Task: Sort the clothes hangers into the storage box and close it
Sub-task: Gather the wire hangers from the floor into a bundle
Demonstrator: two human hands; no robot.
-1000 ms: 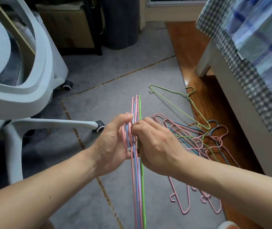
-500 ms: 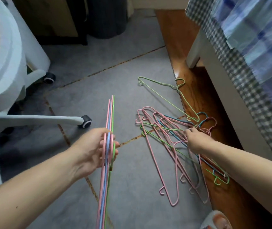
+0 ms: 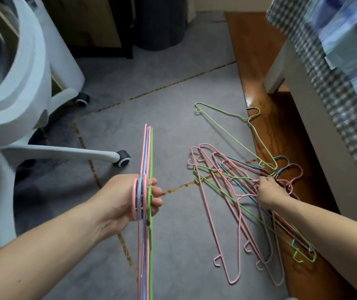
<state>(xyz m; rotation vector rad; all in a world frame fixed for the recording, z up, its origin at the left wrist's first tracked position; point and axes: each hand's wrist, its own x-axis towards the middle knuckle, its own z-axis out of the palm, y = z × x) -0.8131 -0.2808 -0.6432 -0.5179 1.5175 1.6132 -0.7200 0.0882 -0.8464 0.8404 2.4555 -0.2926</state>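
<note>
My left hand grips a stacked bundle of hangers, pink, blue and green, held edge-on by their hooks above the grey floor. To the right a loose pile of hangers lies tangled on the floor, mostly pink with some green and blue. My right hand reaches into that pile near the hooks, its fingers curled around a pink hanger's neck. One green hanger lies apart, further back. No storage box is in view.
A white office chair with castors stands at the left. A white table leg and checked cloth fill the right. Wooden flooring borders the grey mat; a dark bin stands at the back.
A second ago both hands held the bundle together. My right hand has let go and reached right into the floor pile, while my left hand keeps the bundle.
</note>
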